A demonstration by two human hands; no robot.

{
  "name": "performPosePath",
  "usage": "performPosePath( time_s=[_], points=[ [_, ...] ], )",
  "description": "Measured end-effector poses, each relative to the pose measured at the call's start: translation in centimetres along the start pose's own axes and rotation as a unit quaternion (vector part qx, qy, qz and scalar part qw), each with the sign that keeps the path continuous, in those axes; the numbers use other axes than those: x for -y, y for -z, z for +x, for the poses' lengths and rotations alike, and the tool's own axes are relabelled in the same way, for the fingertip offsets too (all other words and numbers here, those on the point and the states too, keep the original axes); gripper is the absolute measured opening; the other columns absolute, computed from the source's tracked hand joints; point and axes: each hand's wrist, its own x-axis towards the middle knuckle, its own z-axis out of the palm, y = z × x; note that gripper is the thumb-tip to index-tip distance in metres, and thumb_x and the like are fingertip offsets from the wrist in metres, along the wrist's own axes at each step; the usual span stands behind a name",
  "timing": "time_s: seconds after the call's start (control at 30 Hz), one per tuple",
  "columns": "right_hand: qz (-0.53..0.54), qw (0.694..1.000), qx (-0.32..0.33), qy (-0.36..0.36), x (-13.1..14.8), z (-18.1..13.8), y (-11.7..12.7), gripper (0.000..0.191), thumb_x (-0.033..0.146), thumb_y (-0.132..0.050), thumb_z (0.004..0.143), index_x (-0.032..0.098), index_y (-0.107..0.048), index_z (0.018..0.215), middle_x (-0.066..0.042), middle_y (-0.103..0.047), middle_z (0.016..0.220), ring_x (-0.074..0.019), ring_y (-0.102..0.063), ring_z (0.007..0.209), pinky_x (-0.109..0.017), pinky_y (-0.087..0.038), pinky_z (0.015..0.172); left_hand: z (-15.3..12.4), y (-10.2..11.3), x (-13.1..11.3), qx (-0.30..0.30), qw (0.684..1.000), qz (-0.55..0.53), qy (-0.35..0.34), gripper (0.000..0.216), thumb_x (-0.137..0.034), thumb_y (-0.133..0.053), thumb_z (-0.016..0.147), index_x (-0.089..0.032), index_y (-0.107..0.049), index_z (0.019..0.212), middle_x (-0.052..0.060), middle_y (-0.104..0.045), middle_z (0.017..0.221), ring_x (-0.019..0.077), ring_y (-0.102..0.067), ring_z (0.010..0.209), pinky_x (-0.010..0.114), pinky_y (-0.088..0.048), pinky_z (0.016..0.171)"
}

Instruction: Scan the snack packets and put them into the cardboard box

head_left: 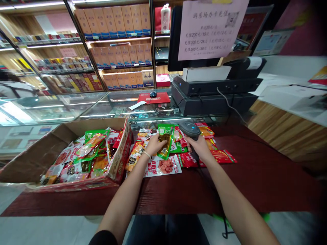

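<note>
My left hand (154, 145) grips a green-edged snack packet (166, 137) with a brown filling showing through, lifted a little over other packets. In my right hand (200, 147) is a black barcode scanner (189, 128) with a small blue light on top. Its head is tilted toward the packet, slightly apart from it. Beneath both hands lie several snack packets, among them a white one with red lettering (166, 166), orange ones (135, 157) and red ones (222, 156). My right fingers are wrapped round the scanner's handle, partly hidden.
An open cardboard box (120, 160) full of snack packets stands on the left of the dark red table (255, 173). Behind are a glass counter (94, 105), a mouse (153, 94) on a red mat and a monitor (175, 41). A person (17, 86) is at far left.
</note>
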Motion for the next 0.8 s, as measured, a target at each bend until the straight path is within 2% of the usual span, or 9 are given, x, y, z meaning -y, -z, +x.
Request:
performPosePath(
  time_s=[0.1,0.23,0.33,0.43,0.5,0.57,0.63,0.7,0.8],
  points=[
    [0.002,1.000,-0.008,-0.005,-0.3,0.1,0.0,0.029,0.044,-0.074,0.072,0.021,-0.057,0.068,0.004,-0.052,0.047,-0.0121,-0.047,0.036,-0.026,-0.040,0.037,0.0,0.1,-0.5,-0.053,0.977,-0.207,0.005,0.032,-0.030,-0.066,0.077,-0.017,-0.061,0.106,0.008,-0.069,0.102,0.0203,-0.064,0.091,0.031,-0.048,0.081],
    [-0.016,1.000,-0.001,0.025,-0.2,-0.2,0.1,0.033,0.048,-0.072,0.075,0.022,-0.055,0.065,0.004,-0.050,0.043,-0.0121,-0.045,0.036,-0.025,-0.038,0.037,0.2,0.4,-1.7,-0.170,0.868,-0.466,-0.001,0.044,-0.035,-0.077,0.070,-0.018,-0.059,0.107,0.007,-0.069,0.104,0.0179,-0.065,0.095,0.030,-0.049,0.087],
    [-0.042,0.998,0.012,0.051,0.0,-0.6,0.0,0.031,0.047,-0.071,0.077,0.022,-0.056,0.068,0.004,-0.051,0.043,-0.0124,-0.045,0.036,-0.025,-0.038,0.038,0.3,0.8,-2.1,-0.229,0.795,-0.558,0.059,0.047,-0.037,-0.084,0.063,-0.017,-0.058,0.096,0.003,-0.068,0.090,0.0142,-0.065,0.082,0.030,-0.050,0.082],
    [-0.063,0.997,0.021,0.049,0.1,-0.9,-0.3,0.030,0.046,-0.071,0.077,0.022,-0.061,0.089,0.004,-0.056,0.048,-0.0144,-0.048,0.037,-0.027,-0.039,0.038,0.3,0.9,-2.0,-0.245,0.745,-0.610,0.117,0.049,-0.038,-0.087,0.057,-0.017,-0.054,0.087,-0.004,-0.061,0.073,0.0096,-0.060,0.063,0.028,-0.052,0.070],
    [-0.071,0.995,0.018,0.071,0.1,-1.0,-0.7,0.039,0.045,-0.073,0.076,0.022,-0.060,0.104,-0.001,-0.067,0.064,-0.0187,-0.060,0.049,-0.029,-0.048,0.046,0.3,0.9,-1.8,-0.262,0.734,-0.614,0.128,0.050,-0.039,-0.087,0.057,-0.017,-0.050,0.082,-0.007,-0.054,0.064,0.0079,-0.056,0.056,0.026,-0.050,0.063],
    [-0.077,0.990,0.021,0.117,0.0,-1.0,-1.2,0.048,0.043,-0.075,0.073,0.022,-0.059,0.114,-0.007,-0.073,0.091,-0.0248,-0.070,0.078,-0.035,-0.056,0.066,0.3,0.8,-1.7,-0.286,0.740,-0.594,0.133,0.051,-0.041,-0.087,0.056,-0.017,-0.048,0.079,-0.008,-0.052,0.063,0.0082,-0.055,0.054,0.024,-0.048,0.059],
    [-0.085,0.985,0.048,0.144,0.0,-1.1,-1.5,0.052,0.040,-0.075,0.072,0.021,-0.059,0.118,-0.010,-0.072,0.109,-0.0284,-0.067,0.102,-0.041,-0.054,0.086,0.3,0.7,-1.6,-0.310,0.754,-0.562,0.137,0.051,-0.044,-0.086,0.057,-0.017,-0.048,0.080,-0.006,-0.054,0.065,0.0095,-0.057,0.057,0.024,-0.048,0.058],
    [-0.094,0.982,0.085,0.139,0.1,-1.2,-1.7,0.051,0.039,-0.075,0.072,0.019,-0.061,0.117,-0.011,-0.071,0.114,-0.0295,-0.065,0.107,-0.044,-0.051,0.093,0.3,0.6,-1.5,-0.327,0.768,-0.535,0.133,0.050,-0.045,-0.084,0.059,-0.017,-0.049,0.080,-0.006,-0.054,0.066,0.0097,-0.057,0.058,0.024,-0.047,0.057],
    [-0.109,0.979,0.114,0.127,0.4,-1.4,-1.7,0.045,0.037,-0.074,0.073,0.018,-0.064,0.112,-0.012,-0.071,0.115,-0.0301,-0.066,0.107,-0.045,-0.050,0.095,0.3,0.4,-1.4,-0.350,0.785,-0.495,0.125,0.048,-0.045,-0.083,0.062,-0.019,-0.043,0.072,-0.011,-0.043,0.057,0.0066,-0.049,0.050,0.021,-0.043,0.054]
  ],
)
